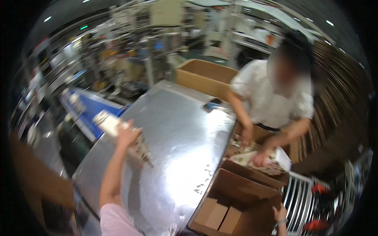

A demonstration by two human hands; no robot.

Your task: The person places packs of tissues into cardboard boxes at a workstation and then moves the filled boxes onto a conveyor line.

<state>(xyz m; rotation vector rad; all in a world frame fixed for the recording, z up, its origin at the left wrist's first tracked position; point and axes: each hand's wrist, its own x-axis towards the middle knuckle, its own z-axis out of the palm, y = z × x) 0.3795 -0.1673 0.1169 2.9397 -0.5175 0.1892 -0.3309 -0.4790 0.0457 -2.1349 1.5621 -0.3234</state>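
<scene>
My left hand (126, 135) is closed over a long pale pack (107, 122) with a brownish pattern, held tilted above the left part of a metal table. Motion blurs the pack, so its exact kind does not show. At the lower right, my right hand (280, 214) grips the right wall of an open cardboard box (244, 195); some of its fingers are hidden. Inside this box only the bottom flaps show. Just beyond it, a co-worker's hands (260, 158) reach into another carton (252, 173) holding pale patterned packs.
The shiny metal table (165, 129) fills the middle. A blue conveyor (92, 108) runs at its left. An empty-looking carton (204, 72) stands at the far edge, near a phone-like dark object (213, 105). A roller conveyor (301, 200) lies right; stacked cardboard (338, 94) rises behind the co-worker.
</scene>
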